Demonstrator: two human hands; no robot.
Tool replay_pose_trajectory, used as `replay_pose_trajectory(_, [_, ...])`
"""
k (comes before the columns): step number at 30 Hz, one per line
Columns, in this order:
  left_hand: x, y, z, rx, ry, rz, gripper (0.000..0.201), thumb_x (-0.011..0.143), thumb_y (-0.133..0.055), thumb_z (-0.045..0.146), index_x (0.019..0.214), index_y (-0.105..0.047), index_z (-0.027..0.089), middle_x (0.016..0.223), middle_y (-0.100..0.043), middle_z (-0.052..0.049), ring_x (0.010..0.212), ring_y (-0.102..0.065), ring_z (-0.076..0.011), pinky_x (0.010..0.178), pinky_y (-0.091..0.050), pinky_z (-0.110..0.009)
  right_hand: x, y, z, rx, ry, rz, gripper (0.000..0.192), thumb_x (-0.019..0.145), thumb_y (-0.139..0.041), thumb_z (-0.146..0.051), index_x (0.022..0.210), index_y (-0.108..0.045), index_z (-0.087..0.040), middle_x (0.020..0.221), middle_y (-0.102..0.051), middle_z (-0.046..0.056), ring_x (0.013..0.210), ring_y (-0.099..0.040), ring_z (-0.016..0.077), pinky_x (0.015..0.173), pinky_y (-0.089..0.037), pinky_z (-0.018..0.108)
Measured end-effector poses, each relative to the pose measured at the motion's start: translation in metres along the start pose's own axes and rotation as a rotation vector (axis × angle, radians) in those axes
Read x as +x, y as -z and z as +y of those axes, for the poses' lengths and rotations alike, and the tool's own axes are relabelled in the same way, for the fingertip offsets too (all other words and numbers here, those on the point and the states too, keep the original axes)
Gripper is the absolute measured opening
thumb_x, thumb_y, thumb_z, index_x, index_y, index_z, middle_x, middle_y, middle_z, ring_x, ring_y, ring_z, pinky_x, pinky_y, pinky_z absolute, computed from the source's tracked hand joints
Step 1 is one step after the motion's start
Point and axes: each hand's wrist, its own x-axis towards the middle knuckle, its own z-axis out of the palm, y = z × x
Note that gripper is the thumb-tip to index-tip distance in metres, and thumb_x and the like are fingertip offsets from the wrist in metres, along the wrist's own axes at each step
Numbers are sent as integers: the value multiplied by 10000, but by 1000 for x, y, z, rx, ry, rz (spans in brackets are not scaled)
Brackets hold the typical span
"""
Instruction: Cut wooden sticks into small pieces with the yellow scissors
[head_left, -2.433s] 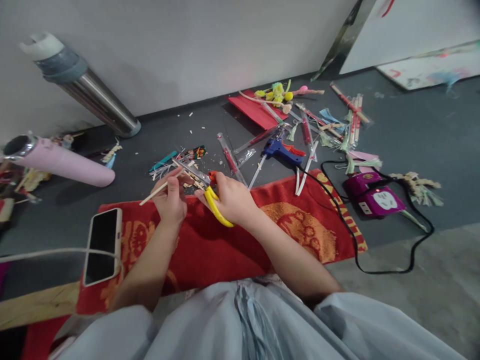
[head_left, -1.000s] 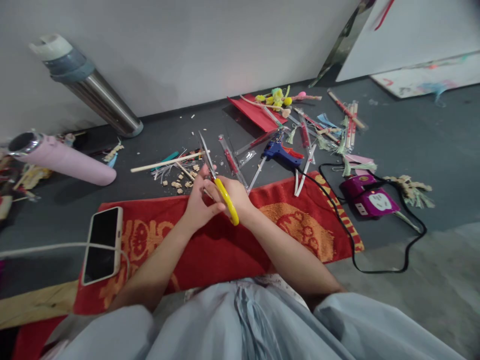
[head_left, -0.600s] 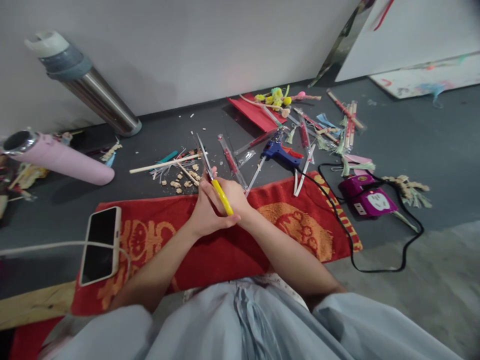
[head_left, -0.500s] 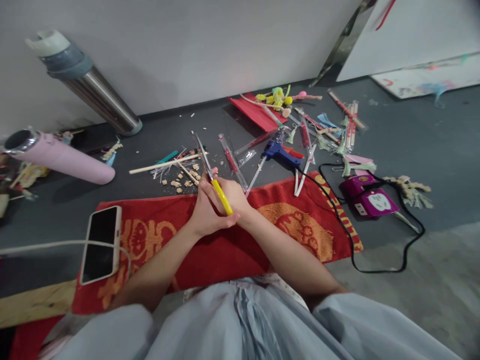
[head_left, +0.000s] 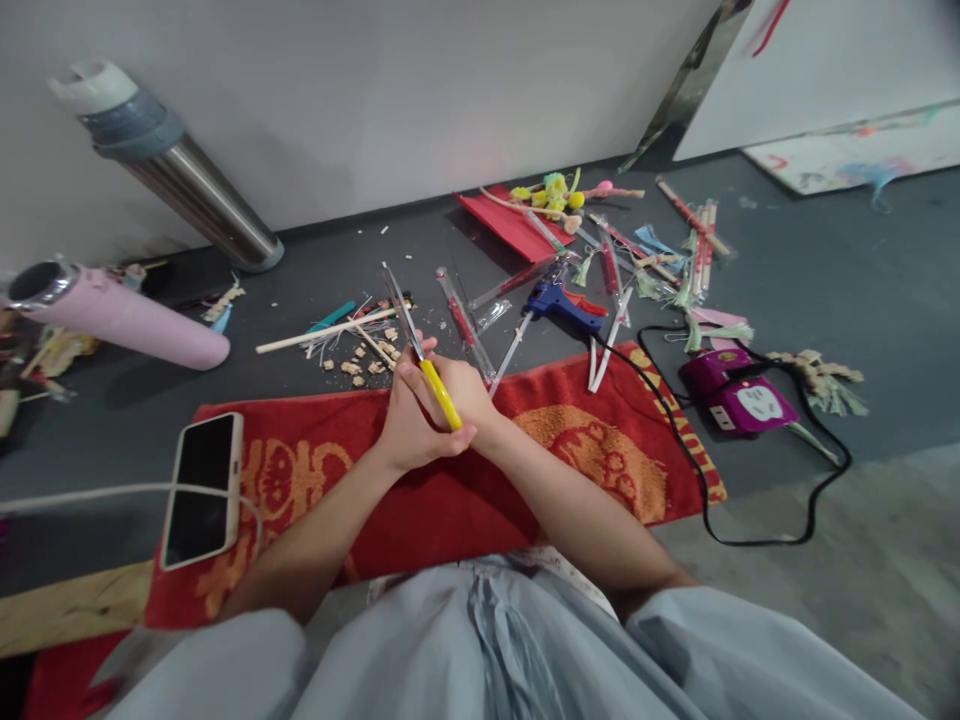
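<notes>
Yellow-handled scissors (head_left: 441, 393) point away from me, above the far edge of the red towel (head_left: 457, 510). My left hand (head_left: 409, 425) is wrapped about the near side of the handles, its thumb by their lower end. On the far side, my right hand (head_left: 466, 395) is closed round them too, partly covered by the left. The blades (head_left: 399, 305) lie nearly together. Anything small pinched in my fingers is hidden. Just beyond my hands are small cut tan pieces (head_left: 351, 368), a pale stick (head_left: 322, 331) and a teal stick (head_left: 335, 316).
A blue glue gun (head_left: 562, 305) lies to the right, its black cord running by a purple power socket (head_left: 739, 395). Wrapped red sticks (head_left: 463, 315) and tassels surround it. On the left are a phone (head_left: 201, 490), a pink bottle (head_left: 142, 320) and a steel flask (head_left: 202, 190).
The scissor blades have drawn closer together. Both hands stay in almost the same place, and the things on the table have not visibly moved.
</notes>
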Motion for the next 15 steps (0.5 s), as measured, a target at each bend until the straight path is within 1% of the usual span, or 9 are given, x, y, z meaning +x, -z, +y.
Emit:
replay_pose_trajectory(6, [-3, 1, 1, -19, 8, -39, 1097, 480, -772, 628, 1370, -298, 196, 1418, -349, -172, 1372, -294, -333, 1158, -222, -504, 0, -2, 2, 36, 5, 16, 543, 935, -231, -586, 969, -599, -189, 864, -705, 66, 765, -660, 190, 607, -341, 248])
replay_pose_trajectory(9, [0, 3, 0, -100, -25, -41, 1092, 517, -726, 682, 1396, -262, 228, 1426, -359, -161, 1376, -311, -306, 1156, -245, -468, -1, -1, 2, 31, 6, 31, 550, 928, -230, -602, 914, -590, -186, 833, -698, 63, 742, -650, 183, 594, -329, 246])
replay_pose_trajectory(11, [4, 7, -2, -168, -62, 15, 1022, 564, -687, 698, 1394, -282, 262, 1422, -386, -139, 1359, -352, -283, 1130, -303, -434, -3, 2, 1, 1, 0, 24, 558, 923, -226, -615, 889, -579, -184, 823, -693, 62, 746, -647, 182, 585, -317, 245])
replay_pose_trajectory(12, [7, 9, -3, -186, -79, 66, 952, 599, -682, 677, 1383, -313, 282, 1417, -404, -123, 1343, -380, -268, 1109, -337, -416, -4, 3, 1, -19, -2, 16, 564, 918, -226, -624, 890, -575, -183, 829, -693, 65, 756, -647, 184, 583, -312, 244])
replay_pose_trajectory(14, [14, 15, -4, -233, -137, 213, 736, 682, -692, 566, 1324, -417, 334, 1346, -497, -70, 1263, -475, -222, 1021, -431, -363, -6, 7, -1, -61, 0, -4, 582, 905, -228, -650, 907, -571, -179, 853, -696, 77, 783, -650, 194, 586, -303, 248])
replay_pose_trajectory(15, [17, 18, -4, -239, -139, 288, 604, 721, -693, 491, 1269, -488, 342, 1294, -543, -49, 1202, -524, -195, 966, -467, -330, -7, 8, -2, -79, -1, -7, 594, 898, -225, -663, 912, -568, -178, 857, -697, 83, 790, -651, 200, 587, -300, 250])
